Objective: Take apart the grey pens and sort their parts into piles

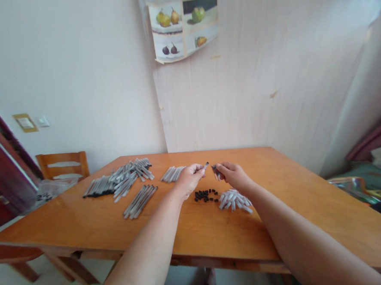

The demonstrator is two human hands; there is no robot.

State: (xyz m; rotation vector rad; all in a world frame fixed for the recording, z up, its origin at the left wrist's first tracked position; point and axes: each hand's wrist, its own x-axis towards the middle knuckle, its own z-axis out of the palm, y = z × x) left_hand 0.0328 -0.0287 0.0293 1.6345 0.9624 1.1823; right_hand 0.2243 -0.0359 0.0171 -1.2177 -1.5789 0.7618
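My left hand (190, 178) is closed around a pale pen barrel, whose black end (207, 164) sticks out past the fingertips toward the right. Across a small gap, my right hand (230, 173) pinches a few thin, dark-topped pieces (216, 172), too small to name surely. Below the hands lies a scatter of short black plugs (206, 196). A heap of whitish translucent caps (234, 199) sits under my right wrist. Partly behind my left hand is a row of pale pen barrels (172, 174).
Left on the wooden table (273, 236) lie a neat row of black-ended pens (140, 201) and a larger pile of pens (128, 176). A wooden chair (62, 161) stands beyond the left edge. Fruit pictures (183, 29) hang on the wall behind.
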